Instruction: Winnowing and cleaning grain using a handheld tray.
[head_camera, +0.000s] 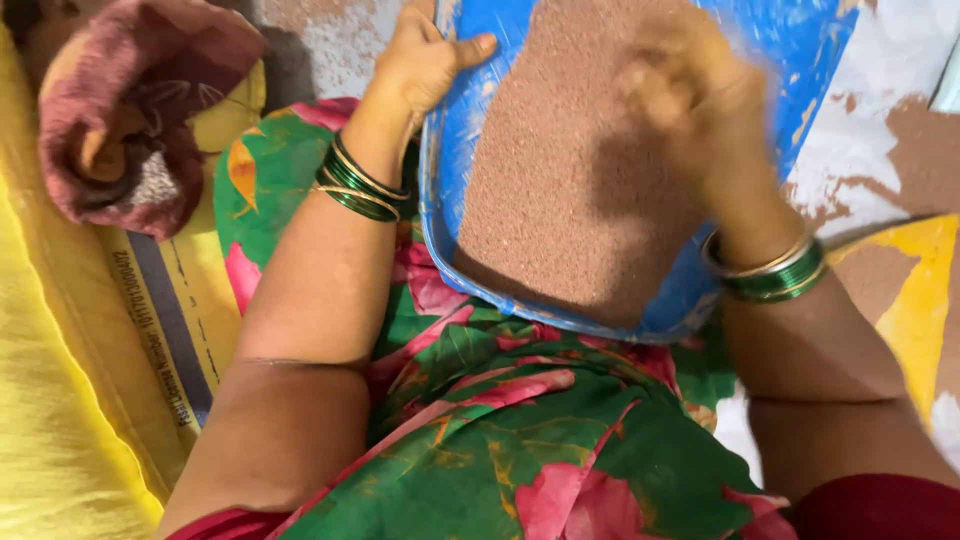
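Note:
A blue tray (445, 170) rests tilted on my lap and is filled with fine reddish-brown grain (560, 170). My left hand (425, 60) grips the tray's left rim, thumb over the edge. My right hand (690, 95) hovers over the grain at the tray's right side, blurred by motion, fingers loosely bent; whether it holds any grain I cannot tell. Both wrists carry green and gold bangles (360, 182).
My lap is covered by green cloth with pink flowers (520, 440). A yellow sack (60, 400) lies at the left, with a bunched maroon cloth (130, 110) above it. Worn, patchy floor (880, 120) shows at the right.

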